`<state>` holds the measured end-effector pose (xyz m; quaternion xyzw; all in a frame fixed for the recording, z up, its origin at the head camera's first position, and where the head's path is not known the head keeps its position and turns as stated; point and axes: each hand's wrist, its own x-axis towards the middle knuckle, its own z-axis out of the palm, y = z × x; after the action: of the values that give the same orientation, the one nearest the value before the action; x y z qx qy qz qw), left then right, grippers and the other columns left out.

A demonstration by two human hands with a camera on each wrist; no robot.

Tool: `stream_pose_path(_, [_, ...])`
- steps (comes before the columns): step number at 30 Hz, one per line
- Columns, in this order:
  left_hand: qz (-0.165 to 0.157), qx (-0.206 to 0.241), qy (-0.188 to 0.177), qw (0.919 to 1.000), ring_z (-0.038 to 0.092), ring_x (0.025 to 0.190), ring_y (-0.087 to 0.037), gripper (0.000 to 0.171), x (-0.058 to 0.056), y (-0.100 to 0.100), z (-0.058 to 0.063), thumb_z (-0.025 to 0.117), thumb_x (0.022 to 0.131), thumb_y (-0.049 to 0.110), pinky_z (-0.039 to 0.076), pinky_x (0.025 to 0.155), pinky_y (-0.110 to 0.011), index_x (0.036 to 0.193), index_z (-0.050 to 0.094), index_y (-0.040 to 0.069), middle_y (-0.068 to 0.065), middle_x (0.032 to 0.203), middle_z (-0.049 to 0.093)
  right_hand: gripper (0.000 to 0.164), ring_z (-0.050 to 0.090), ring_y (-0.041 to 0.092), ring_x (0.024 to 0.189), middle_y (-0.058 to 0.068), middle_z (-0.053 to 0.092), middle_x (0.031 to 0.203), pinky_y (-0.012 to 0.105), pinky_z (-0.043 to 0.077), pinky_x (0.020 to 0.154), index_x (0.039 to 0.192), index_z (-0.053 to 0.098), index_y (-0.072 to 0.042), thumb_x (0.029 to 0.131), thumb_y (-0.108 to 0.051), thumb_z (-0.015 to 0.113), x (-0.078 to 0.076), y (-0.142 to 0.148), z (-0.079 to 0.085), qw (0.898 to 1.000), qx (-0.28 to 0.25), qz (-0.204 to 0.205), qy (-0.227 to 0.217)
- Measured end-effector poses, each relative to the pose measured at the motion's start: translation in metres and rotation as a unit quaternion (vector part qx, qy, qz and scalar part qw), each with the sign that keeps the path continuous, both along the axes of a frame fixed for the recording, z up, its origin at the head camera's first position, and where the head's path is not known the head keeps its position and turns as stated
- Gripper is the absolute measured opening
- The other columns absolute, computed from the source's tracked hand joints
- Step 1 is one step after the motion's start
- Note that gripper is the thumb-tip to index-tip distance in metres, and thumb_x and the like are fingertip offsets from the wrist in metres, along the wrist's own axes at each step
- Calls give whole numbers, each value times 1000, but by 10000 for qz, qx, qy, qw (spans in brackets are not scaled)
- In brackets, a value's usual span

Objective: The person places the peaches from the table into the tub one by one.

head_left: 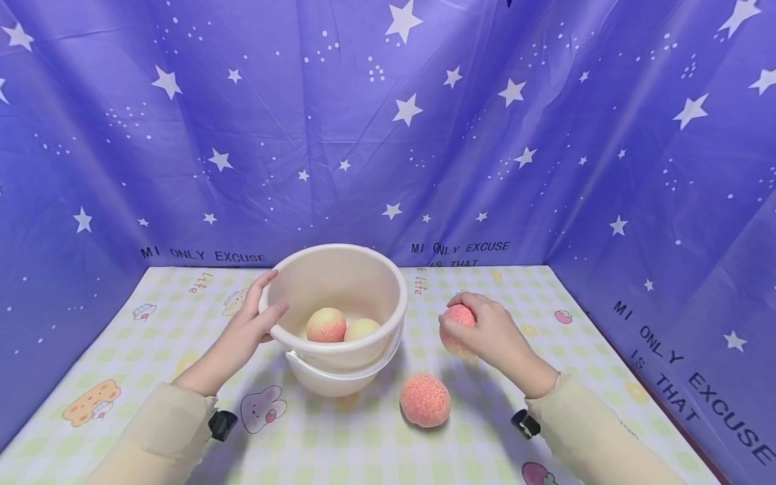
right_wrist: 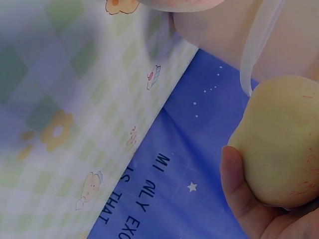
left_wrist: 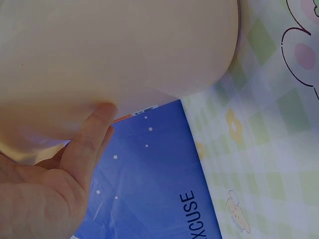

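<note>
A white bucket (head_left: 336,367) stands left of the middle, tilted a little toward me. My left hand (head_left: 247,322) grips its left rim, thumb over the edge; the left wrist view shows the fingers (left_wrist: 87,139) against the bucket's outer wall. Inside lie a pink-and-yellow peach (head_left: 326,325) and a pale yellow one (head_left: 362,329). To the right of the bucket, my right hand (head_left: 488,330) holds another peach (head_left: 459,322), red above and yellow below, from its top and sides. That peach (right_wrist: 279,139) looks yellow in the right wrist view. Between bucket and right arm a pink peach (head_left: 426,400) rests on the table.
A green-and-white checked cloth with cartoon prints covers the table (head_left: 485,451). Behind it and along both sides hangs a blue-purple curtain (head_left: 351,121) with white stars. The bucket's white handle (head_left: 339,374) hangs down its front.
</note>
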<state>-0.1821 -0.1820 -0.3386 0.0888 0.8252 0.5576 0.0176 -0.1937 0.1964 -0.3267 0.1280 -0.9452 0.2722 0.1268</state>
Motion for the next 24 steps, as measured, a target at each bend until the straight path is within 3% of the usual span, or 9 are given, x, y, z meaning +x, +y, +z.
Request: stream_pose_path(24, [-33,88,33,10000,42,137,-45,70,-1,1,0,44,104,34,48,105,-56,160,3,24,-22,164,8,28,65,27,97,9,70,111,37,57,76,110,68,-12,88,-30,66,1,-4,9,9988,-419,24,255])
